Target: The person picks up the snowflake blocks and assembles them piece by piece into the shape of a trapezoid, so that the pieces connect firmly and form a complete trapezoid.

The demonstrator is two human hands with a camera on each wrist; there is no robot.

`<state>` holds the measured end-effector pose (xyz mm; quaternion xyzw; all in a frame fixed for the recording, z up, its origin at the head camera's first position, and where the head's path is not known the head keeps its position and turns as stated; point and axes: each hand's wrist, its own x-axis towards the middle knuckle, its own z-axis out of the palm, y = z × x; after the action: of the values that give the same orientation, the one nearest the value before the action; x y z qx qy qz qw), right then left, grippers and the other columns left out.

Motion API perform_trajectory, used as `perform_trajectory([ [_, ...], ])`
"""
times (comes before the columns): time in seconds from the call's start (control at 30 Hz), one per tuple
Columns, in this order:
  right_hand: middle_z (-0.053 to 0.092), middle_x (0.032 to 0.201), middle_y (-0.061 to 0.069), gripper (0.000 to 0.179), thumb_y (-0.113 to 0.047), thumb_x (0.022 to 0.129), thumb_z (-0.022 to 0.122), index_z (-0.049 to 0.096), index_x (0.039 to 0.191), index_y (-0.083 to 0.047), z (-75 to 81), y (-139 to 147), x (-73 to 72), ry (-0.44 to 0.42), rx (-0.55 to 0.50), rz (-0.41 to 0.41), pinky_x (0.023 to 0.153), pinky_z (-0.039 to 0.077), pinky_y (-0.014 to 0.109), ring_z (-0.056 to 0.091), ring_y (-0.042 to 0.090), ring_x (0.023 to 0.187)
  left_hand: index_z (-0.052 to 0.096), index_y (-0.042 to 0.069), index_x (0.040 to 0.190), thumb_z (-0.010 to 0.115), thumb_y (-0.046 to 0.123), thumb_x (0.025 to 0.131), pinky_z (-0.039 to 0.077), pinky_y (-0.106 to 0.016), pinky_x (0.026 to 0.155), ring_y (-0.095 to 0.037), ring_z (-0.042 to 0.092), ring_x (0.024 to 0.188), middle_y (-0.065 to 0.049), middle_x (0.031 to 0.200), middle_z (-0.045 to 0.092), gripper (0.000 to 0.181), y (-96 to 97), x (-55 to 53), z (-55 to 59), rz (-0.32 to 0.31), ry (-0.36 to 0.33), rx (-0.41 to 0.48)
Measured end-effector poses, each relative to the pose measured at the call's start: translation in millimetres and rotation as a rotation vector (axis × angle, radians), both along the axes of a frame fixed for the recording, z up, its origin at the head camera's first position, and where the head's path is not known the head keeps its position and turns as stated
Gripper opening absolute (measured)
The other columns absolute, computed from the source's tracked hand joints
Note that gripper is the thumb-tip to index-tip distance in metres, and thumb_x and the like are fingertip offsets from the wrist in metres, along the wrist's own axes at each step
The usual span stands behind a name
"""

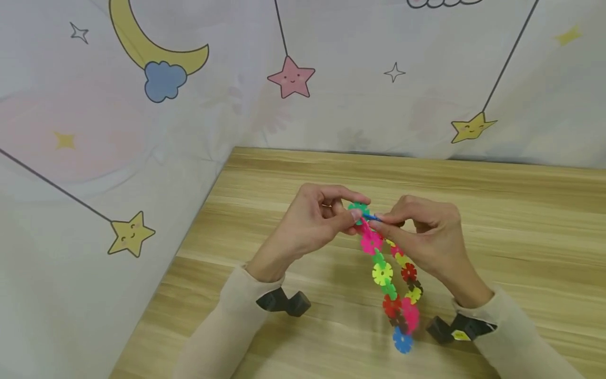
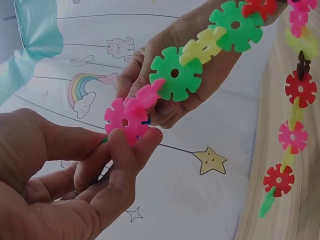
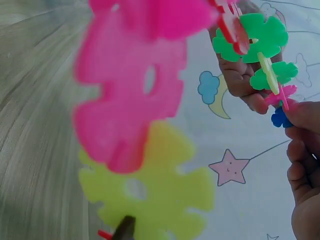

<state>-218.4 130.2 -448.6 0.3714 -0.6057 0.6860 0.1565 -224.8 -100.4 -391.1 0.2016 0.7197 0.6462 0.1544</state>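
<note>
A chain of notched, flower-shaped plastic discs (image 1: 382, 273) in several colours hangs in a loop below both hands. My left hand (image 1: 307, 221) pinches a green disc (image 1: 358, 210) at the top of the chain between thumb and fingers. My right hand (image 1: 431, 237) pinches a small blue disc (image 1: 371, 217) edge-on, right at the green one. In the left wrist view a pink disc (image 2: 120, 117) is at the left fingertips, its lower edge partly covered. The right wrist view has the blue disc (image 3: 281, 118) at the right thumb tip, just under a pink disc (image 3: 281, 96).
The wooden table (image 1: 199, 295) lies beneath the hands. At the chain's low end hangs another blue disc (image 1: 403, 340). Black wrist cameras (image 1: 297, 304) sit on both sleeves. A printed curtain (image 1: 350, 116) stands behind the table and to its left.
</note>
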Motion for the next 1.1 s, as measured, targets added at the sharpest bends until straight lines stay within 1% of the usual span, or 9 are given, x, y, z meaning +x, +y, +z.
perform_trajectory([
  [0.3,0.079,0.082,0.005,0.017,0.017,0.080,0.084,0.080,0.093,0.006,3.8,0.9,-2.2,0.015,0.041,-0.051,0.066,0.054,0.019,0.065,0.011,0.070,0.076,-0.001,0.125,0.069,0.001,0.101,0.067,-0.046,0.088,-0.019,0.074,0.073,-0.012,0.070,0.064,0.024,-2.6,-6.1,-3.3,-0.013,-0.030,0.002],
  [0.4,0.079,0.082,0.004,0.024,0.022,0.077,0.083,0.081,0.094,0.004,4.6,0.8,-2.1,0.018,0.066,-0.083,0.067,0.054,0.018,0.065,0.010,0.070,0.076,0.002,0.125,0.069,0.005,0.102,0.067,-0.044,0.090,-0.019,0.076,0.080,-0.011,0.083,0.072,0.025,-3.7,-7.7,-3.0,-0.013,-0.049,-0.010],
  [0.5,0.078,0.081,0.004,0.030,0.025,0.074,0.083,0.082,0.094,0.002,3.9,0.5,-1.0,0.013,0.086,-0.106,0.068,0.055,0.017,0.065,0.009,0.071,0.077,0.003,0.125,0.070,0.007,0.103,0.066,-0.042,0.093,-0.018,0.079,0.088,-0.011,0.107,0.078,0.024,-3.9,-8.7,-2.6,-0.008,-0.077,-0.005],
  [0.57,0.077,0.080,0.004,0.030,0.024,0.074,0.084,0.082,0.094,0.002,2.7,0.5,-0.3,0.015,0.088,-0.110,0.068,0.055,0.017,0.065,0.009,0.070,0.078,0.003,0.125,0.071,0.008,0.103,0.066,-0.042,0.095,-0.018,0.081,0.093,-0.013,0.120,0.078,0.024,-4.0,-9.3,-3.3,-0.006,-0.092,0.005],
  [0.67,0.076,0.079,0.004,0.030,0.023,0.074,0.085,0.082,0.095,0.001,1.9,1.2,0.3,0.025,0.103,-0.126,0.069,0.056,0.017,0.065,0.009,0.070,0.077,0.002,0.127,0.072,0.008,0.102,0.065,-0.041,0.097,-0.019,0.083,0.097,-0.014,0.129,0.077,0.025,-4.5,-10.9,-4.5,-0.015,-0.105,0.019],
  [0.73,0.076,0.080,0.005,0.031,0.022,0.074,0.085,0.082,0.095,0.000,2.0,1.6,0.3,0.032,0.115,-0.135,0.070,0.056,0.017,0.066,0.009,0.071,0.076,0.003,0.128,0.072,0.009,0.103,0.065,-0.042,0.098,-0.020,0.083,0.099,-0.016,0.130,0.076,0.027,-5.4,-11.9,-5.3,-0.033,-0.111,0.022],
  [0.83,0.076,0.079,0.005,0.028,0.019,0.075,0.086,0.082,0.094,0.000,1.8,1.9,0.2,0.031,0.125,-0.138,0.070,0.056,0.017,0.066,0.009,0.071,0.075,0.003,0.128,0.071,0.011,0.104,0.064,-0.043,0.099,-0.021,0.081,0.100,-0.016,0.126,0.076,0.026,-5.2,-12.6,-6.2,-0.066,-0.127,0.008],
  [0.97,0.075,0.078,0.004,0.025,0.018,0.076,0.087,0.082,0.092,-0.001,-0.1,1.9,-0.9,0.024,0.114,-0.125,0.068,0.055,0.016,0.064,0.008,0.071,0.073,0.001,0.125,0.070,0.011,0.104,0.065,-0.044,0.098,-0.017,0.079,0.096,-0.010,0.110,0.078,0.024,-0.9,-12.0,-8.3,-0.112,-0.175,0.003],
  [1.1,0.076,0.079,0.003,0.026,0.020,0.076,0.085,0.082,0.094,0.001,-1.3,3.5,-3.4,0.003,0.101,-0.090,0.065,0.051,0.018,0.061,0.009,0.071,0.074,-0.002,0.121,0.071,0.009,0.104,0.065,-0.043,0.098,-0.015,0.079,0.092,-0.007,0.102,0.080,0.020,1.3,-11.0,-9.8,-0.107,-0.207,0.018],
])
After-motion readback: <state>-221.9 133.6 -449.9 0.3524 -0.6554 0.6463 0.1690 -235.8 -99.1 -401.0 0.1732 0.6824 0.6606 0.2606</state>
